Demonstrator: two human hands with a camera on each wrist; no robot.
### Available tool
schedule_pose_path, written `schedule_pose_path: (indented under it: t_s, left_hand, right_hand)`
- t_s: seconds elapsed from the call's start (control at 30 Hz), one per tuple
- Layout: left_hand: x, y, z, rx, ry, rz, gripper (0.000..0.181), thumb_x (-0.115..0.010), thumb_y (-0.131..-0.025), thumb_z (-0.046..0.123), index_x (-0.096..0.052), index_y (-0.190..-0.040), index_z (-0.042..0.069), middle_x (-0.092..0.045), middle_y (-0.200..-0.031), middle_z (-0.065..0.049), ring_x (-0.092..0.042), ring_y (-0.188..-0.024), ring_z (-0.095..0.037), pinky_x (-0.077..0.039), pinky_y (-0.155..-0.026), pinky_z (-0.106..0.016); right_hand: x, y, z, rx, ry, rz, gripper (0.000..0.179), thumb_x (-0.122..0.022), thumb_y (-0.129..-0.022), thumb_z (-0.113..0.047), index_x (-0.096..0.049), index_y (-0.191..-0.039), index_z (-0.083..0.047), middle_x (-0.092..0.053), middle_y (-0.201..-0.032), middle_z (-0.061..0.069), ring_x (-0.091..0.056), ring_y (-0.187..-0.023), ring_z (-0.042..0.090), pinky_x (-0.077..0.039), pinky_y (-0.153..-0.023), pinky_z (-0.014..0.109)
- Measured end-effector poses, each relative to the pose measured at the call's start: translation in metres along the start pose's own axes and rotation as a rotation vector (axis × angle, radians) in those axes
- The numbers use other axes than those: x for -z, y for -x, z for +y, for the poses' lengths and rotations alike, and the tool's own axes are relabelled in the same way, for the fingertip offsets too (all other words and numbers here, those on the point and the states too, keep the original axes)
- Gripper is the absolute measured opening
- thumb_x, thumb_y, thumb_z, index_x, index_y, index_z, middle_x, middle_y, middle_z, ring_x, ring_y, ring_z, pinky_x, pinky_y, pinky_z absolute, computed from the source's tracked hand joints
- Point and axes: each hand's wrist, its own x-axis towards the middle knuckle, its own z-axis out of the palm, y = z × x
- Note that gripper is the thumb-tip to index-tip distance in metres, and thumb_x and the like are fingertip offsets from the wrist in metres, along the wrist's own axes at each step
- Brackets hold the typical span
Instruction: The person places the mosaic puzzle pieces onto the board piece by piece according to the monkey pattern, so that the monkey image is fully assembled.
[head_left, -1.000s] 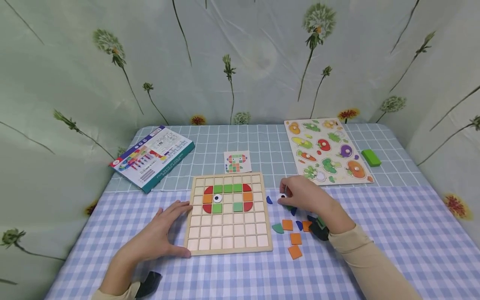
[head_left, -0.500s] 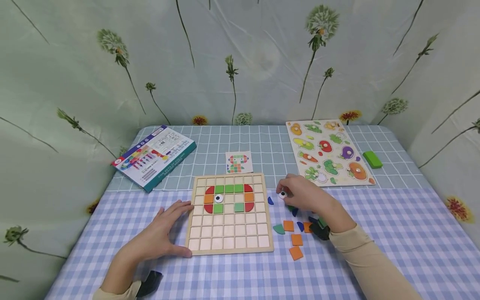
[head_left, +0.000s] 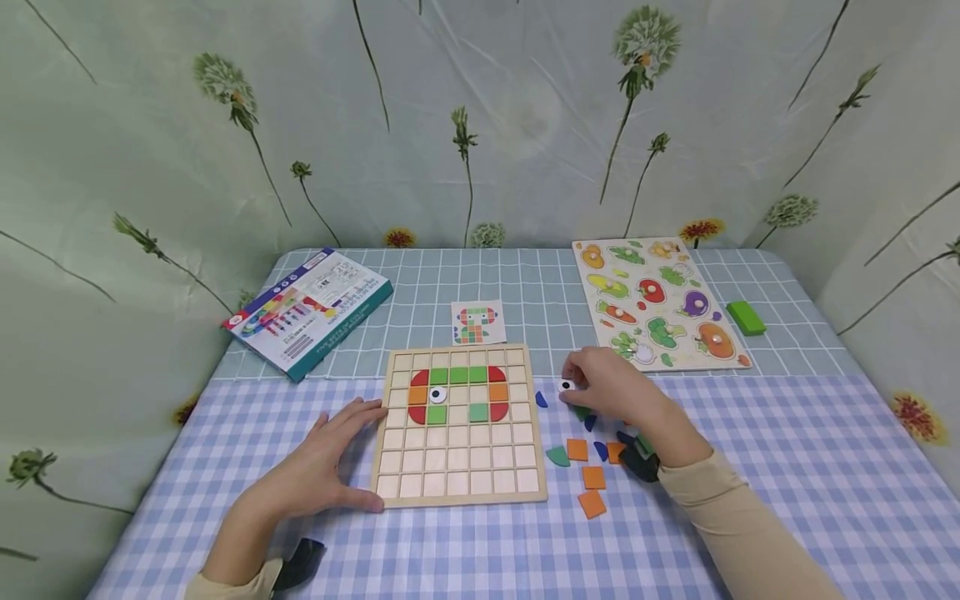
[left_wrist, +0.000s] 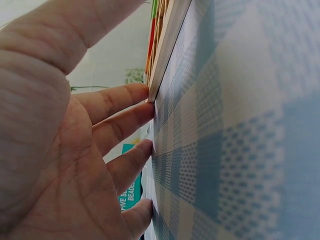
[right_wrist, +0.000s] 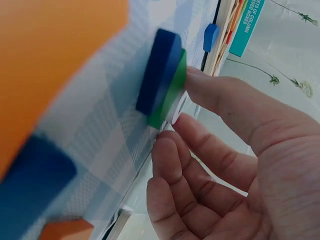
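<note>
A wooden grid board (head_left: pixel 457 482) lies on the checked cloth, with red, orange and green tiles in its upper rows. Among them sits a white eye disc (head_left: pixel 437 395) with a black pupil. My left hand (head_left: pixel 318 475) is spread along the board's left side, fingertips and thumb at its edge; in the left wrist view its fingers (left_wrist: pixel 120 97) touch the frame. My right hand (head_left: pixel 611 383) pinches a second eye disc (head_left: pixel 566 386) between thumb and index finger. In the right wrist view a green piece (right_wrist: pixel 170 95) and a blue piece (right_wrist: pixel 159 72) stand right beside those fingertips.
Orange square tiles (head_left: pixel 593 477), a green quarter-round (head_left: pixel 558 456) and blue pieces (head_left: pixel 542 399) lie right of the board. Behind it is a pattern card (head_left: pixel 477 322). A boxed set (head_left: pixel 307 312) lies back left, a vegetable puzzle (head_left: pixel 660 304) and green block (head_left: pixel 746 317) back right.
My right hand, with the eye disc between its fingers, has shifted only slightly beside the loose pieces. The left hand stays at the board's edge.
</note>
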Motion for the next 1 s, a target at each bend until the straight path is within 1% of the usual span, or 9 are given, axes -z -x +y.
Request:
schedule_pose_path:
  t_s: [0.17,0.33,0.43,0.57,0.67,0.83,1.0]
  left_hand:
    - [0.001,0.002,-0.002,-0.003,-0.009,0.004,0.119,-0.099,-0.061,0.061,-0.048,-0.159,0.016,-0.042,-0.171,-0.013,-0.022,-0.164,-0.049,-0.006,-0.124,-0.083]
    - [0.001,0.003,-0.003,-0.007,-0.008,0.004,0.119,-0.099,-0.062,0.061,-0.048,-0.160,0.017,-0.042,-0.171,-0.012,-0.022,-0.164,-0.048,-0.007,-0.124,-0.083]
    - [0.001,0.002,-0.004,-0.011,-0.004,-0.002,0.118,-0.099,-0.063,0.060,-0.048,-0.160,0.018,-0.042,-0.172,-0.010,-0.023,-0.164,-0.047,-0.007,-0.124,-0.083]
    - [0.000,0.001,-0.003,-0.006,-0.007,-0.006,0.118,-0.099,-0.062,0.061,-0.048,-0.160,0.018,-0.042,-0.172,-0.010,-0.022,-0.165,-0.046,-0.006,-0.125,-0.082]
    - [0.000,0.001,-0.003,0.002,-0.008,-0.005,0.119,-0.099,-0.062,0.060,-0.048,-0.160,0.017,-0.041,-0.172,-0.010,-0.022,-0.165,-0.047,-0.006,-0.125,-0.082]
    - [0.000,0.001,-0.002,0.005,0.005,-0.006,0.118,-0.100,-0.062,0.058,-0.048,-0.160,0.018,-0.041,-0.172,-0.011,-0.020,-0.165,-0.047,-0.005,-0.125,-0.083]
    - [-0.001,0.001,-0.005,-0.011,0.014,-0.002,0.117,-0.099,-0.063,0.059,-0.048,-0.160,0.020,-0.041,-0.172,-0.009,-0.021,-0.165,-0.046,-0.005,-0.125,-0.082]
  right_hand:
    - [-0.001,-0.003,-0.004,0.000,0.004,0.001,0.017,-0.084,-0.093,-0.020,-0.074,-0.101,-0.008,-0.061,-0.080,0.001,-0.053,-0.074,0.015,-0.048,-0.071,0.029]
    - [-0.001,-0.004,-0.004,0.046,0.012,-0.014,0.013,-0.080,-0.093,-0.011,-0.075,-0.104,-0.008,-0.061,-0.084,0.002,-0.053,-0.076,0.015,-0.048,-0.071,0.029]
    - [0.000,-0.004,0.000,0.060,0.001,-0.019,0.014,-0.078,-0.092,-0.007,-0.075,-0.106,-0.008,-0.062,-0.087,0.002,-0.053,-0.078,0.015,-0.049,-0.073,0.029]
    - [0.001,-0.003,0.005,0.042,-0.033,-0.018,0.016,-0.081,-0.093,-0.011,-0.075,-0.108,-0.007,-0.065,-0.088,0.002,-0.055,-0.080,0.015,-0.051,-0.076,0.031]
    - [0.002,-0.002,0.007,0.024,-0.041,-0.018,0.017,-0.083,-0.094,-0.015,-0.075,-0.106,-0.006,-0.066,-0.088,0.002,-0.056,-0.080,0.016,-0.053,-0.077,0.032]
    - [0.003,-0.004,0.006,-0.005,-0.024,-0.030,0.018,-0.084,-0.093,-0.017,-0.075,-0.103,-0.005,-0.068,-0.087,0.002,-0.058,-0.080,0.016,-0.057,-0.079,0.033]
    - [0.005,-0.006,0.004,0.007,0.005,-0.024,0.018,-0.085,-0.092,-0.019,-0.076,-0.101,-0.006,-0.066,-0.084,0.001,-0.057,-0.078,0.015,-0.056,-0.077,0.031]
